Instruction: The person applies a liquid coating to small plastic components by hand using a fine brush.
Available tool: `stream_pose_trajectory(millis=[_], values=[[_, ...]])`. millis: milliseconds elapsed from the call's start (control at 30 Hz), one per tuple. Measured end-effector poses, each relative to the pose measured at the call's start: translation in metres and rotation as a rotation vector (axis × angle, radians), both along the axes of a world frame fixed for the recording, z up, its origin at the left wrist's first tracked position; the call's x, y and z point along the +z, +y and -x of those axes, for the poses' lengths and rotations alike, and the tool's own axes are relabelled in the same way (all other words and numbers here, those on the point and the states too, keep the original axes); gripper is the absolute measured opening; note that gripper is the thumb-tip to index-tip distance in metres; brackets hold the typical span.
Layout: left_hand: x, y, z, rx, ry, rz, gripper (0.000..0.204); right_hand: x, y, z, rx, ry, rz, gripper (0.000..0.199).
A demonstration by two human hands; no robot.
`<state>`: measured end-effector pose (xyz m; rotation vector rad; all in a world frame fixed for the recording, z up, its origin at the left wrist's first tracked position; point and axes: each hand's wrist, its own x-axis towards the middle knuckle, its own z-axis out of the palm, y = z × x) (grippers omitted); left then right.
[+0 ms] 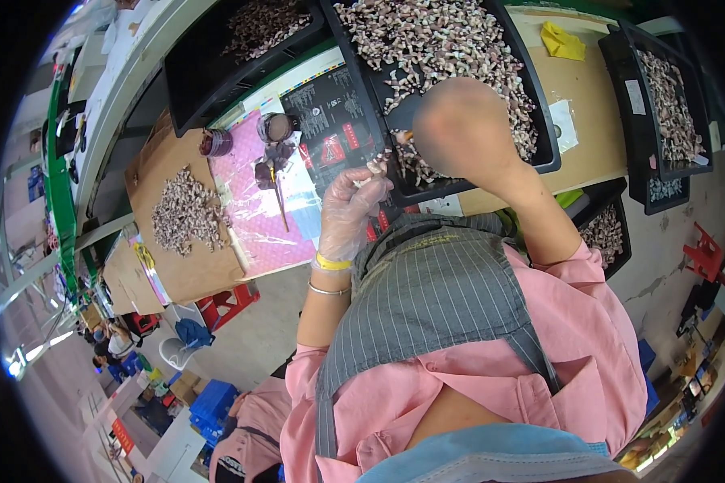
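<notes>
My left hand (pixel 350 211), in a clear plastic glove with a yellow band at the wrist, pinches a small whitish-pink moulded piece (pixel 376 167) between thumb and fingers. Just right of it is my bare right hand (pixel 463 133), its fingers smeared in the picture. From its left side a thin brown stick-like tool (pixel 408 135) pokes out toward the piece; its far end is hidden. Both hands are over the near edge of a black tray (pixel 550 145) spread with many similar small pieces (pixel 435 40).
Left on the table lie a paintbrush (pixel 280 197), two jars of dark paint (pixel 275 127) and a heap of pieces (pixel 187 211) on cardboard. More black trays (pixel 638 121) stand right and far left. A yellow cloth (pixel 562 42) lies at the back; a red stool (pixel 707 253) stands right.
</notes>
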<state>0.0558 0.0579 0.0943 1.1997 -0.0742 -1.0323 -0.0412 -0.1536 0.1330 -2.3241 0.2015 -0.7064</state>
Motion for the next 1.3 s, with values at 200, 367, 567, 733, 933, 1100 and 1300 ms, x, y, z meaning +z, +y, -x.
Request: stream_pose_trajectory(millis=[200,367,567,733,933,1100,1300], values=[[0.002,0.001,0.003,-0.01,0.017,-0.006,0.016,-0.002,0.002,0.002,0.086,-0.159,-0.163,0.016],[-0.008,0.002,0.005,-0.018,-0.628,-0.129,0.021,-0.008,-0.006,0.005,-0.025,-0.052,-0.069,0.017],[0.011,-0.009,-0.004,-0.155,-1.563,-0.211,0.03,0.0,0.017,0.001,0.215,-0.067,-0.126,0.016],[0.017,-0.006,-0.007,-0.192,-1.682,-0.239,0.033,-0.005,0.005,0.002,0.119,-0.028,-0.003,0.015],[0.017,-0.008,-0.006,-0.165,-1.751,-0.193,0.034,0.0,0.017,-0.005,0.179,-0.122,-0.14,0.015],[0.013,-0.004,-0.008,-0.136,-1.755,-0.163,0.031,-0.008,-0.002,0.0,-0.009,-0.162,-0.102,0.013],[0.015,-0.005,-0.007,-0.102,-1.815,-0.156,0.031,0.0,0.007,-0.004,0.106,-0.159,-0.13,0.014]])
